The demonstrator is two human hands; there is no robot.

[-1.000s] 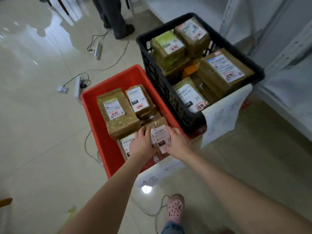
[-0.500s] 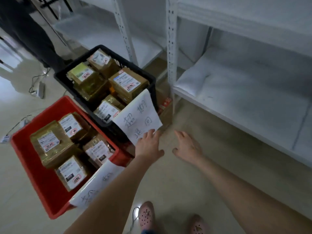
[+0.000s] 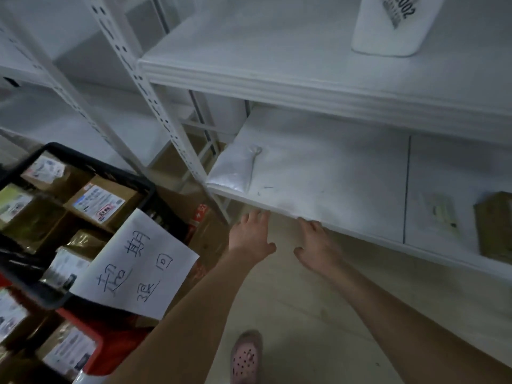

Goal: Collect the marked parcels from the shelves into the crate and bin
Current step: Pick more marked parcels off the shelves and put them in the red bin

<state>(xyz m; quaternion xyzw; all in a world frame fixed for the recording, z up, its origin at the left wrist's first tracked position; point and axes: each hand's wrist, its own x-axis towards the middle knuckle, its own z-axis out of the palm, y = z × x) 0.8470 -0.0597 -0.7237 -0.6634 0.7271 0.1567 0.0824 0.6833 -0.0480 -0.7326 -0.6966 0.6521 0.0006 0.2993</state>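
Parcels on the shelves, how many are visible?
4. A labelled white pouch on the upper shelf, top right. On the lower shelf: a white bag at its left end, a flat pale packet and a brown box at right. Others may be out of frame.

Both arms reach forward, side by side. The left hand and right hand are empty, palms down, fingers loosely spread.

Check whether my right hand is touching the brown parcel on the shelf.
Apart: head view shows bare shelf between the right hand and the brown parcel.
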